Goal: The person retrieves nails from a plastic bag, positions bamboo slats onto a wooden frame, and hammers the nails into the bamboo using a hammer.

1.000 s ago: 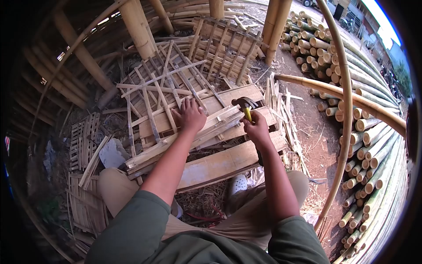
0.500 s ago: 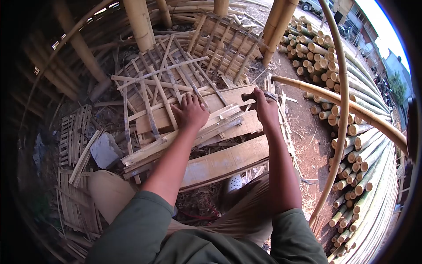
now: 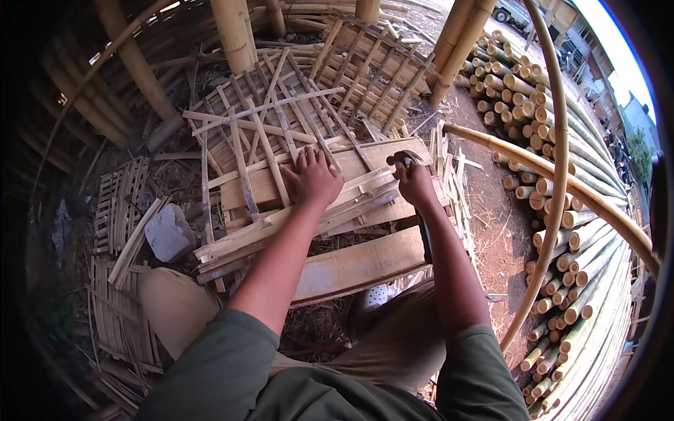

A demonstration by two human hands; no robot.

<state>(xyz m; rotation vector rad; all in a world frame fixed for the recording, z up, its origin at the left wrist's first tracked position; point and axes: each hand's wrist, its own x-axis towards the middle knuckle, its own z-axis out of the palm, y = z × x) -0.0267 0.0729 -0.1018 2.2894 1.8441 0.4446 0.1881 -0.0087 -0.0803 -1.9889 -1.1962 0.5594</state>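
Observation:
My left hand lies with fingers stretched over the near edge of a lattice of wooden slats, beside a bundle of rough wood strips. Nothing is gripped in it. Just right of the strips' far end, my right hand is closed around a hammer, close to its head. The dark handle runs back under my forearm. A wide board lies beyond the strips, and another plank stretches across in front of my legs.
A second slatted panel leans behind the lattice. Stacked bamboo poles fill the right side, with a curved bamboo pole in front. To the left are a grey block and loose slats. Upright bamboo posts stand behind.
My right hand has moved slightly down and left, and the hammer has turned so its handle now points back along my forearm. My left hand stays on the slats. The view has shifted slightly.

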